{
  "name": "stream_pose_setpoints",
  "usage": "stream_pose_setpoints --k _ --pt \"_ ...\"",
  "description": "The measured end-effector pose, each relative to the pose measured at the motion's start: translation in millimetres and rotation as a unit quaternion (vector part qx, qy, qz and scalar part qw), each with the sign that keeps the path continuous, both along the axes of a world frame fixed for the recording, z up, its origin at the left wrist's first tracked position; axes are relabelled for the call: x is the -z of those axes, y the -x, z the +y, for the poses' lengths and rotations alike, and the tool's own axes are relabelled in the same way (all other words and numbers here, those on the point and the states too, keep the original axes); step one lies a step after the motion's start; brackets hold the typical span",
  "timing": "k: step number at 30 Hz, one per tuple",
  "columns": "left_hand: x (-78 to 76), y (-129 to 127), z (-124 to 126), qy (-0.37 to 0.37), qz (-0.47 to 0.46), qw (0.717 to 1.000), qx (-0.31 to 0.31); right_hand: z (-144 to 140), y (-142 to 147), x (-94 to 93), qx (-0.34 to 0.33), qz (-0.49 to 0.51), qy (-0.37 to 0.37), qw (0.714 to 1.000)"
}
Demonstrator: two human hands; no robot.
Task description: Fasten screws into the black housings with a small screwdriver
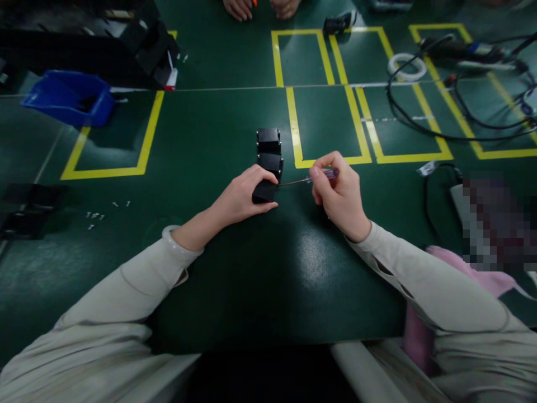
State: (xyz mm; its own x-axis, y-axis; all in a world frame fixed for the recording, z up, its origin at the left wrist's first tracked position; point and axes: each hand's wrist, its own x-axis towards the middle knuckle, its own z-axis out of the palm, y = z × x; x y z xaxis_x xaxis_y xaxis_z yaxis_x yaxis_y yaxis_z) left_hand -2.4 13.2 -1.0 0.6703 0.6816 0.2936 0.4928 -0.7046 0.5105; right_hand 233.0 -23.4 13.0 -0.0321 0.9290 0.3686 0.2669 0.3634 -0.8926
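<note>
My left hand (242, 196) is closed round a small black block (264, 192) on the green table, thumb on the near side and fingers over the far side. In my right hand (339, 193) is a screwdriver (324, 174) with a clear purplish handle. Its thin shaft points left and the tip meets the right side of the held block. Two similar black blocks, a nearer one (269, 163) and a farther one (268, 136), stand in a row just beyond, with small shiny screws at their sides.
Several loose screws (94, 215) and black parts (29, 210) lie at left, below a blue bin (71, 98). Cables (423, 131), a tape roll (406, 67) and pink cloth (470, 268) are at right. Another person's hands (239, 8) rest across the table.
</note>
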Motion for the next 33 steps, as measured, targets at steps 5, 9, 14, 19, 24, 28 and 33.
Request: stream_pose_setpoints --k 5,9,14,19,24,28,33 --pt "-0.5 0.4 0.5 0.0 0.0 1.0 0.002 0.4 -0.4 1.8 0.0 0.012 -0.009 1.0" --pt "0.0 1.3 0.0 -0.004 0.0 1.0 0.001 0.3 -0.9 2.0 -0.007 0.014 -0.003 1.0" --pt "1.1 1.0 0.4 -0.005 -0.004 1.0 0.002 0.1 -0.5 1.7 -0.003 0.006 -0.002 1.0" --pt "0.5 1.4 0.5 0.001 -0.003 1.0 -0.001 0.1 0.3 2.5 0.0 0.02 -0.009 1.0" --pt "-0.3 1.1 0.4 -0.001 -0.004 1.0 0.001 -0.6 0.5 2.0 -0.003 0.009 0.002 1.0" --pt "-0.8 0.6 0.3 0.007 0.004 1.0 -0.004 0.6 0.0 3.9 0.002 0.009 -0.014 1.0" --pt "-1.4 1.0 0.2 0.008 0.005 1.0 -0.005 0.6 0.0 2.3 0.004 0.006 -0.005 1.0"
